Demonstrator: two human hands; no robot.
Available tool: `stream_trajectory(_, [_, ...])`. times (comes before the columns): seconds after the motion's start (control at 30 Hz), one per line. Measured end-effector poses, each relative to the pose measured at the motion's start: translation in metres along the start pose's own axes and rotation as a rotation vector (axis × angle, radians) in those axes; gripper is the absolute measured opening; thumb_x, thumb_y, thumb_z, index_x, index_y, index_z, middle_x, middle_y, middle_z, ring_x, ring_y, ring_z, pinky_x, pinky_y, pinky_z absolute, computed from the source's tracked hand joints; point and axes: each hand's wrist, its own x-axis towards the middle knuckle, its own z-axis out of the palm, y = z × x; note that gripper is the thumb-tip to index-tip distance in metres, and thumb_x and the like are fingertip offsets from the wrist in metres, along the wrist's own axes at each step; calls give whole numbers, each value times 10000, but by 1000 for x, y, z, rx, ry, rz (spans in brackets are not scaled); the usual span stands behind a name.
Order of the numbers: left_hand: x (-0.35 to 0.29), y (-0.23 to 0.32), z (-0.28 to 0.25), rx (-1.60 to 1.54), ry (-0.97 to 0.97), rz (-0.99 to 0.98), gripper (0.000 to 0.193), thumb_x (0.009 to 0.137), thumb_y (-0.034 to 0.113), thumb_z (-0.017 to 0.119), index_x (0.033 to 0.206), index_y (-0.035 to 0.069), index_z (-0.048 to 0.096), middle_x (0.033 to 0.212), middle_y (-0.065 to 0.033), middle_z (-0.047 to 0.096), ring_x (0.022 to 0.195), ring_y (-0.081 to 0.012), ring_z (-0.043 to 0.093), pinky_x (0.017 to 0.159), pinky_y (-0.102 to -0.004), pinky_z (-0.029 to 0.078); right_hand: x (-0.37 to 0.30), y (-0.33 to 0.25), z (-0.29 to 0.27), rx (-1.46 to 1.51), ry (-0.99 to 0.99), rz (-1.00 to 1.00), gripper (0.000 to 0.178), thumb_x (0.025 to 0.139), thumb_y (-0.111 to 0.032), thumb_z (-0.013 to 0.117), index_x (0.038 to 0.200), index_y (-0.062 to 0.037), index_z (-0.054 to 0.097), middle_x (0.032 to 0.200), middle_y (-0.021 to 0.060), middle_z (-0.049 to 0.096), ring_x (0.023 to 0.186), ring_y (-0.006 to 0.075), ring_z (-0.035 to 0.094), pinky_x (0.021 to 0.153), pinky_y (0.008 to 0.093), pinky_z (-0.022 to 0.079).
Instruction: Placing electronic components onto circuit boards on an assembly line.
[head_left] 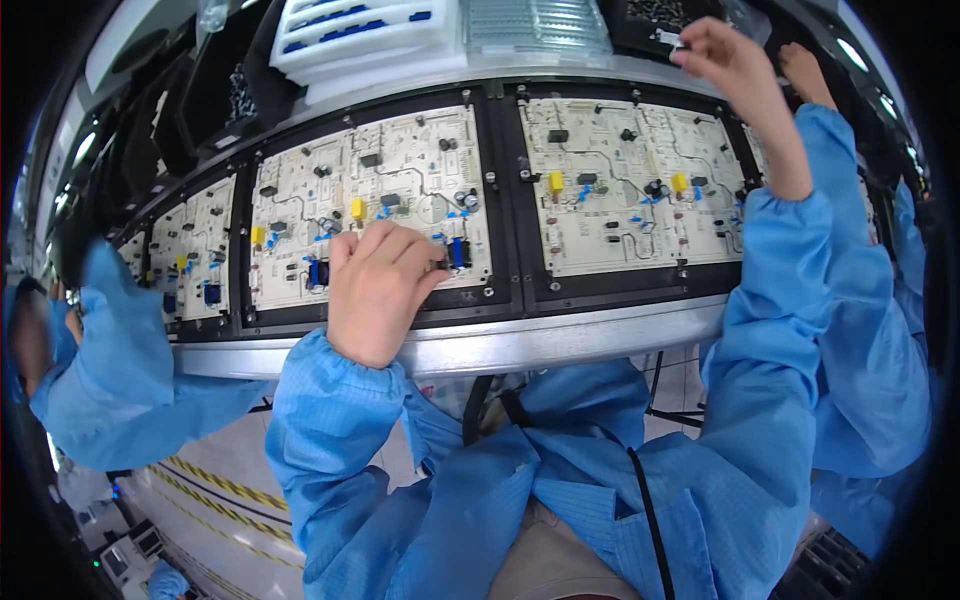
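My left hand [378, 290] is closed in a pinch low over a pale circuit board [300, 175]. Between its thumb and fingertips is a small dark part, too small to name, right beside a blue-and-black block-shaped component [459, 252] standing on the board. A similar blue component [318, 272] stands to the left of that hand. My right hand [728, 62] is raised at the far right, past the neighbouring circuit board [590, 240]. Its thumb and fingers are pinched at the edge of a dark bin [640, 50] of small parts; whatever they hold cannot be made out.
Black frames carry the boards along a metal rail [560, 335]. Behind them are white foam trays [365, 50] with blue components and a stack of clear plastic trays [535, 30]. More dark bins [235, 95] stand at the left. Blue-sleeved co-workers [120, 360] sit close on both sides.
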Motion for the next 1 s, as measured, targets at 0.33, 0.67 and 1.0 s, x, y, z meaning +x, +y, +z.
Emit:
stream_trajectory(0.33, [61, -97, -40, -308, 159, -116, 204, 784, 138, 743, 954, 46, 677, 930, -78, 654, 812, -183, 617, 765, -318, 474, -41, 12, -4, 128, -278, 217, 103, 901, -93, 630, 950, -15, 584, 690, -4, 578, 635, 41, 524, 598, 192, 418])
stream_trajectory(0.67, [149, -387, 3, -98, 178, -564, 378, 920, 284, 526, 1150, -6, 602, 1129, -195, 643, 1079, -322, 602, 898, -363, 466, -44, 13, 6, 4, -298, 222, 169, 787, 10, 696, 914, 9, 584, 738, 31, 613, 705, 79, 557, 651, 247, 458])
stream_trajectory(1.0, [173, -364, 32, -2, -338, -630, 884, 642, 504, 788, 1294, -9, 482, 1211, -136, 610, 1096, -190, 573, 916, -280, 456, -46, 22, 11, -78, -369, 160, 177, 758, -70, 744, 901, 11, 678, 763, 83, 651, 694, 154, 606, 624, 278, 485])
